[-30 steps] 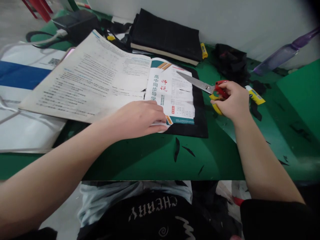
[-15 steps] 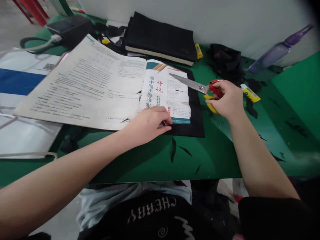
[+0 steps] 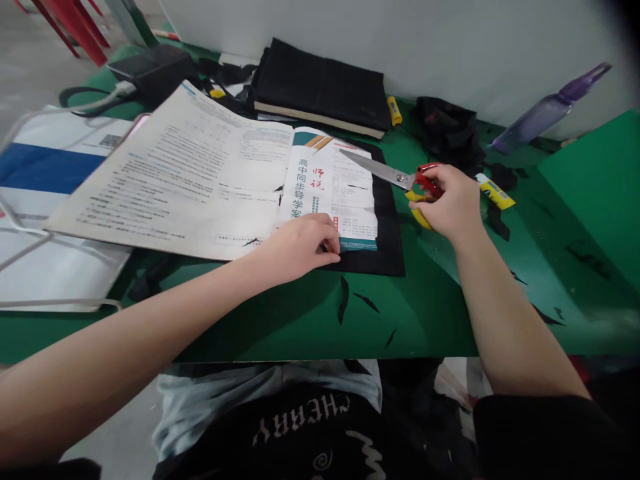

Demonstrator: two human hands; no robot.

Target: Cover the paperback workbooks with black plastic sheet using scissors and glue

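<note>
An open booklet point(image 3: 200, 180) with printed pages lies on the green table, its right page over a black sheet point(image 3: 390, 233) that shows along the right and lower edges. My left hand point(image 3: 305, 247) rests on the lower part of the booklet, its fingers curled and pressed together at the bottom edge; what they pinch is too small to make out. In my right hand point(image 3: 450, 200) are scissors point(image 3: 385, 170) with red and yellow handles. Their blades look closed and point left over the upper part of the right page.
A black-covered book point(image 3: 320, 87) lies behind the booklet. Crumpled black material point(image 3: 445, 130), a yellow glue tube point(image 3: 495, 191) and a purple bottle point(image 3: 535, 120) are at the right. Black scraps point(image 3: 343, 300) lie in front. A black box point(image 3: 153, 70) and white bag point(image 3: 60, 173) sit left.
The view has shifted slightly, so the table items appear a little lower. Both hands keep nearly the same places, and the scissors stay in my right hand.
</note>
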